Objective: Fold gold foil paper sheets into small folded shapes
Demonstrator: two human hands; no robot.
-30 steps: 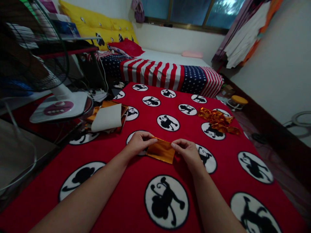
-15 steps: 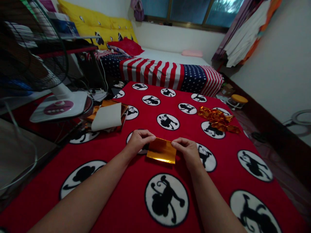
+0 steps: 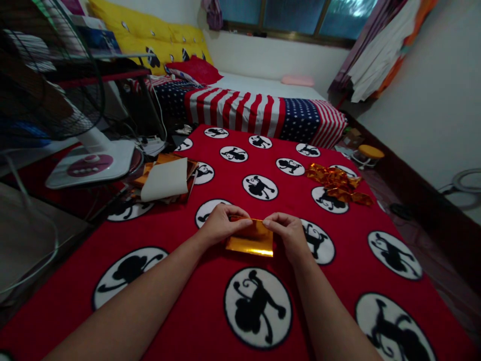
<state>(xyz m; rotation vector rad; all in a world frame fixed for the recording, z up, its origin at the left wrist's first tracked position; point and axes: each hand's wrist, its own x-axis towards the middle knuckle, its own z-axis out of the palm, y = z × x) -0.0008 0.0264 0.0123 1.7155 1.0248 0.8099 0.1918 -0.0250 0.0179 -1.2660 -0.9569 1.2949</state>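
Red cloth [image 3: 225, 185] with white circles and black monkeys on them spreads out wide in front of the person. Behind it is a bed [image 3: 259, 81] with a stars-and-stripes cover [image 3: 236, 111] hanging down its side. On the bed are a red pillow [image 3: 197, 71] and a flat pink thing [image 3: 297, 80] (too far off to tell what it is). Big yellow cushions [image 3: 146, 32] lean at the back, and a window [image 3: 293, 20] is up on the wall.

Over the middle of the red cloth is a small shiny gold sheet [image 3: 251, 243]. The left hand [image 3: 220, 224] pinches its top edge, with the thumb lying over the front and the fingers mostly tucked behind. The right hand [image 3: 290, 233] pinches the top right corner between thumb and finger. Both thumbs are near each other, with a little gap between. The bottom edge of the sheet shines brightly.

Off to the right, crinkly gold pieces [image 3: 334, 183] lie in a loose heap on the cloth. On the left, a pale sheet [image 3: 164, 179] sits on top of a messy pile of gold and brown papers [image 3: 169, 159], near the white foot of a fan [image 3: 90, 163].
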